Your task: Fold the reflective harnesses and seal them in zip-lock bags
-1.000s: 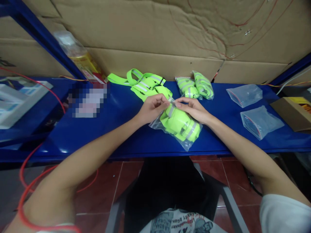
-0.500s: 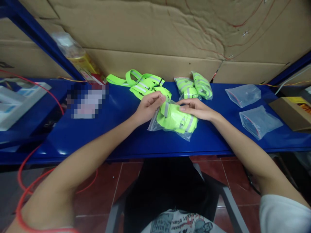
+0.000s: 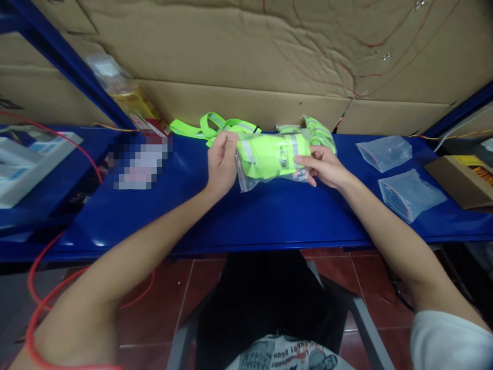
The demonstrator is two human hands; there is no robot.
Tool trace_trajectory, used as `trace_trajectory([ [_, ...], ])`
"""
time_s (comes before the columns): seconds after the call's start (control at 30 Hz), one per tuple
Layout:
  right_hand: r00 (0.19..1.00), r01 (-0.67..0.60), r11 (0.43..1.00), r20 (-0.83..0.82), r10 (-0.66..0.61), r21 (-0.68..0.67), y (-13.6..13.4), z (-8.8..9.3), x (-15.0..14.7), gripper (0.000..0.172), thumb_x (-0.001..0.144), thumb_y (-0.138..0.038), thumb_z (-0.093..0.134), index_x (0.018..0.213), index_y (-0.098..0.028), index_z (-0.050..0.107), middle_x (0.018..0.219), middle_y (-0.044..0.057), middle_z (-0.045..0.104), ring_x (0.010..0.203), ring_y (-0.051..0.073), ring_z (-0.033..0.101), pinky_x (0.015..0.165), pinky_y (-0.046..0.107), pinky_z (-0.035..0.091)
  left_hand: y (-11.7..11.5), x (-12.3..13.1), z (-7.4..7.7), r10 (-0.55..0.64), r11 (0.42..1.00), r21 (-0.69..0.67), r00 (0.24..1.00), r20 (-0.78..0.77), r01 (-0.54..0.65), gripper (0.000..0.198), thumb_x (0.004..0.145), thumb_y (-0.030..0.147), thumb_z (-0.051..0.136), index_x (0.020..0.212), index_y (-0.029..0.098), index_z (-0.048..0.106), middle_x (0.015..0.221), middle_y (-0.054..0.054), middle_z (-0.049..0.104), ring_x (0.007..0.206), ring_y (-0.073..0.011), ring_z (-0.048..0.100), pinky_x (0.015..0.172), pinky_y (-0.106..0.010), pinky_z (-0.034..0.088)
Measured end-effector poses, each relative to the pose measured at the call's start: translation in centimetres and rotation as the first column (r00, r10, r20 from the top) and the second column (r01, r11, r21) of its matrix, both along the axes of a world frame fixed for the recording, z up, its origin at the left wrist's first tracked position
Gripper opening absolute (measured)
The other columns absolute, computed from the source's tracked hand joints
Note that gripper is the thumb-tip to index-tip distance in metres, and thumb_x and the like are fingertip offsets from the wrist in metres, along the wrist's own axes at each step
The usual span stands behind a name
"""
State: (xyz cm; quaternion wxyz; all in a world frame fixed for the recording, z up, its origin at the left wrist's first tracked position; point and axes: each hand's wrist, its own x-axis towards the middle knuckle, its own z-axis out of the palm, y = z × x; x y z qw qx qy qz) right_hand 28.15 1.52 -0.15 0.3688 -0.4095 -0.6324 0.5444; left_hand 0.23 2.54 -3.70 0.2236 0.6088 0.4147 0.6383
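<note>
Between my two hands, above the blue table, is a clear plastic bag [image 3: 271,156] with a folded neon-yellow reflective strap inside. My left hand [image 3: 222,162] pinches the bag's left end between thumb and fingers. Its right end is gripped by my right hand [image 3: 325,165], thumb on top and fingers partly hidden behind. Loose neon-yellow reflective straps [image 3: 215,126] lie behind my left hand, partly covered by the bag. Behind my right hand rest more bagged straps [image 3: 319,133], also partly hidden.
Two flat clear bags [image 3: 386,153] [image 3: 410,195] lie on the blue table [image 3: 185,216] at right, beside an open cardboard box [image 3: 458,180]. A bottle with yellow liquid [image 3: 123,97] leans at the back left. A white tray [image 3: 34,164] and red hose [image 3: 34,272] are at left.
The bagged strap has been lifted away from me and turned roughly level, now covering part of the things behind. My right hand has moved to grip its right end.
</note>
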Motion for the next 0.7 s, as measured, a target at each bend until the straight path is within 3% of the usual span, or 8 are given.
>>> trace_trajectory([
  [0.07,0.989,0.131,0.990,-0.072,-0.127,0.050,0.3,0.0,-0.3,0.055,0.071,-0.064,0.095,0.091,-0.022,0.066,0.070,0.000,0.069,0.045,0.013,0.057,0.040,0.030,0.047,0.4,-0.4,-0.2,-0.037,0.998,-0.040,0.999,0.023,0.038,0.060,0.104,0.082,0.041,0.105,0.026,0.063,0.078,0.000,0.057,0.057,-0.0124,0.048,0.053,-0.029,0.038],
  [0.13,0.960,0.238,0.970,-0.164,-0.227,0.050,0.6,0.0,-0.4,0.062,0.069,-0.069,0.095,0.098,-0.025,0.063,0.075,0.000,0.071,0.056,0.016,0.067,0.049,0.031,0.056,0.9,-1.0,-0.2,0.002,1.000,-0.026,1.000,-0.028,-0.003,0.054,0.104,0.077,0.050,0.111,0.026,0.065,0.082,-0.001,0.061,0.061,-0.0130,0.051,0.057,-0.029,0.041],
  [0.23,0.933,0.284,0.958,-0.237,-0.270,0.028,1.0,-0.1,-0.5,0.070,0.068,-0.073,0.093,0.106,-0.029,0.054,0.090,0.000,0.076,0.081,0.020,0.077,0.064,0.031,0.063,1.3,-1.9,-0.2,0.144,0.989,0.069,0.961,-0.235,-0.131,0.037,0.102,0.062,0.064,0.106,0.025,0.067,0.092,-0.004,0.066,0.085,-0.0194,0.062,0.079,-0.034,0.051],
  [0.3,0.948,0.259,0.965,-0.201,-0.248,0.030,1.2,-0.2,-0.3,0.070,0.074,-0.076,0.088,0.108,-0.029,0.050,0.093,0.001,0.077,0.089,0.021,0.078,0.069,0.032,0.064,1.5,-2.2,-0.4,0.195,0.980,0.101,0.902,-0.384,-0.169,0.029,0.101,0.053,0.065,0.102,0.025,0.069,0.101,-0.006,0.068,0.100,-0.0245,0.064,0.097,-0.042,0.052],
  [0.4,0.963,0.248,0.969,-0.111,-0.245,0.016,1.4,-0.7,0.0,0.068,0.082,-0.082,0.077,0.109,-0.027,0.047,0.090,0.005,0.079,0.079,0.022,0.078,0.066,0.035,0.062,1.4,-2.2,-1.2,0.222,0.974,0.090,0.792,-0.569,-0.208,0.032,0.096,0.054,0.072,0.110,0.026,0.073,0.123,-0.011,0.068,0.122,-0.0332,0.061,0.114,-0.055,0.045],
  [0.5,0.948,0.312,0.949,-0.085,-0.307,0.044,1.5,-1.2,0.2,0.073,0.079,-0.085,0.078,0.112,-0.027,0.051,0.085,0.005,0.079,0.062,0.023,0.074,0.053,0.035,0.057,1.3,-1.9,-1.9,0.197,0.975,0.060,0.703,-0.684,-0.215,0.049,0.085,0.062,0.082,0.118,0.027,0.073,0.138,-0.013,0.066,0.133,-0.0404,0.056,0.116,-0.061,0.043],
  [0.63,0.920,0.387,0.894,-0.026,-0.392,0.224,1.7,-1.6,0.7,0.071,0.082,-0.081,0.079,0.123,-0.025,0.062,0.069,0.002,0.072,0.045,0.018,0.061,0.044,0.031,0.045,1.3,-2.2,-1.9,0.121,0.991,0.058,0.643,-0.757,-0.118,0.051,0.085,0.061,0.083,0.121,0.027,0.073,0.134,-0.013,0.072,0.135,-0.0407,0.059,0.124,-0.065,0.037],
  [0.7,0.888,0.403,0.851,0.080,-0.452,0.337,1.7,-1.6,1.1,0.058,0.084,-0.074,0.081,0.107,-0.021,0.071,0.060,0.002,0.068,0.041,0.015,0.053,0.042,0.030,0.039,1.3,-2.5,-1.7,0.047,0.999,0.041,0.609,-0.792,-0.023,0.054,0.085,0.057,0.082,0.127,0.024,0.072,0.135,-0.013,0.073,0.138,-0.0403,0.060,0.130,-0.066,0.032],
])
